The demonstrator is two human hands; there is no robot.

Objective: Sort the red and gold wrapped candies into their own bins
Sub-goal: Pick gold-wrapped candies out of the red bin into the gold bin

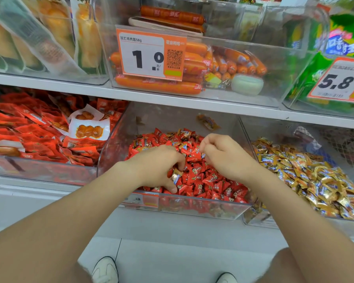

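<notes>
A clear middle bin (202,209) on the lower shelf is heaped with red wrapped candies (208,178), and a few gold ones are mixed in near its back. To its right, another clear bin (253,220) holds gold wrapped candies (307,172). My left hand (157,166) is down in the red pile, its curled fingers holding a gold candy (176,176). My right hand (225,154) hovers over the red pile with fingers curled; whether it holds anything is hidden.
A bin of red snack packets (35,135) stands to the left. The shelf above carries a sausage bin (192,66) with a price tag (149,54), and green bags (335,43) at right. My shoes (105,270) stand on the pale floor below.
</notes>
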